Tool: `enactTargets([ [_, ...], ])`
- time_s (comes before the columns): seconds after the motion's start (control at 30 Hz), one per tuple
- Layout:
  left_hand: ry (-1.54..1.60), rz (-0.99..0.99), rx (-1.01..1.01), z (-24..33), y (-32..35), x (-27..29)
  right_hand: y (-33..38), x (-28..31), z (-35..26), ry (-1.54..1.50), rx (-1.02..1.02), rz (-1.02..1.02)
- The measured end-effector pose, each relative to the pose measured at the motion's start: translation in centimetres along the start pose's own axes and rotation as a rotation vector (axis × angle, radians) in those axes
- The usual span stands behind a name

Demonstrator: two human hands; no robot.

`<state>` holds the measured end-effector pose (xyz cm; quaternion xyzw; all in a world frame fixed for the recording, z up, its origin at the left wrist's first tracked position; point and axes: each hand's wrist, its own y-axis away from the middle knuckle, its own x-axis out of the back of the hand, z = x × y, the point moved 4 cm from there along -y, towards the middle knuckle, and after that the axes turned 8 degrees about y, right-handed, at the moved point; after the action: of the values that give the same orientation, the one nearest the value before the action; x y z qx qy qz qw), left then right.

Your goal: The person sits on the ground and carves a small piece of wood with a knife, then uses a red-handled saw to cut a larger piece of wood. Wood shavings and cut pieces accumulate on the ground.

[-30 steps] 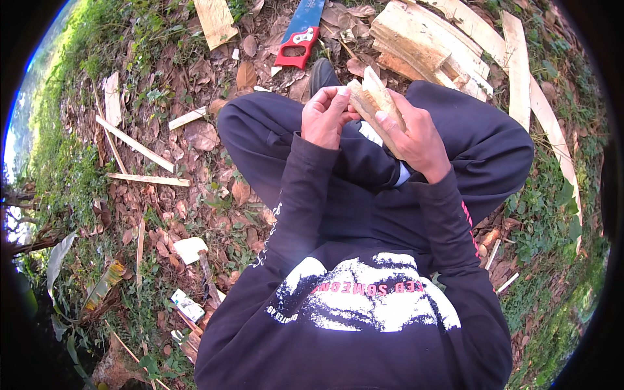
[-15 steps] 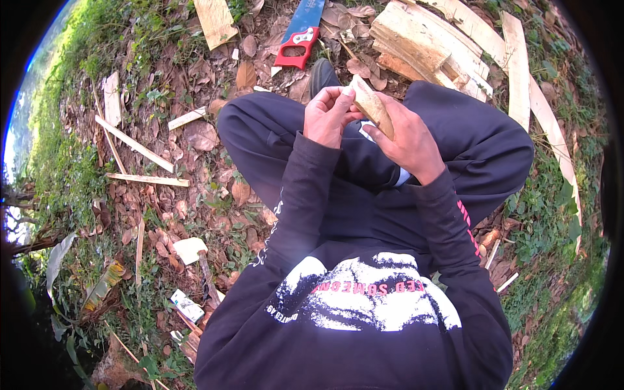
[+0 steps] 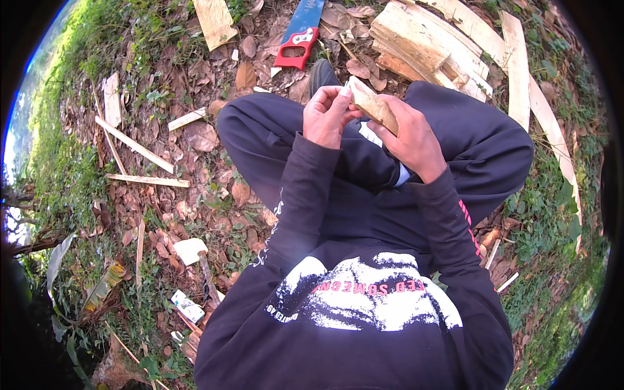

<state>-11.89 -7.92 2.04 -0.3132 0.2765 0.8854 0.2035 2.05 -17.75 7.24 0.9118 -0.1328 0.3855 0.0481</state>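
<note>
A small, pale wood piece (image 3: 372, 106) with a brownish face is held in front of me, above my crossed legs. Gripping its near end is my right hand (image 3: 415, 138), thumb on the near side and fingers around the far side. My left hand (image 3: 327, 117) is closed in a pinch beside the wood's far left end. What its fingertips hold, if anything, is too small to make out.
Ahead on the leafy ground lies a handsaw (image 3: 299, 47) with a red handle and blue blade. Stacked boards (image 3: 416, 42) stand at the upper right, near a long plank (image 3: 517, 71). Thin wood strips (image 3: 133, 143) and a white box (image 3: 186, 305) are scattered to my left.
The wood piece has turned in my right hand and shows a broader face. My right fingers have shifted slightly on it; my left hand has barely moved.
</note>
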Motion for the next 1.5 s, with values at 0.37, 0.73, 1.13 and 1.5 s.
enactTargets([
  [0.37, 0.018, -0.004, -0.012, 0.32, -0.02, 0.21, 0.02, 0.26, 0.43, -0.014, -0.026, 0.036],
  [0.73, 0.016, 0.006, 0.021, 0.4, 0.0, 0.56, -0.29, 0.52, -0.16, 0.037, 0.105, 0.051],
  [1.13, 0.023, 0.004, 0.027, 0.57, 0.01, -0.07, -0.42, 0.23, 0.13, 0.068, 0.122, 0.066],
  [1.5, 0.024, -0.023, 0.043, -0.05, -0.69, 0.43, -0.41, 0.21, -0.07, 0.066, 0.11, 0.053],
])
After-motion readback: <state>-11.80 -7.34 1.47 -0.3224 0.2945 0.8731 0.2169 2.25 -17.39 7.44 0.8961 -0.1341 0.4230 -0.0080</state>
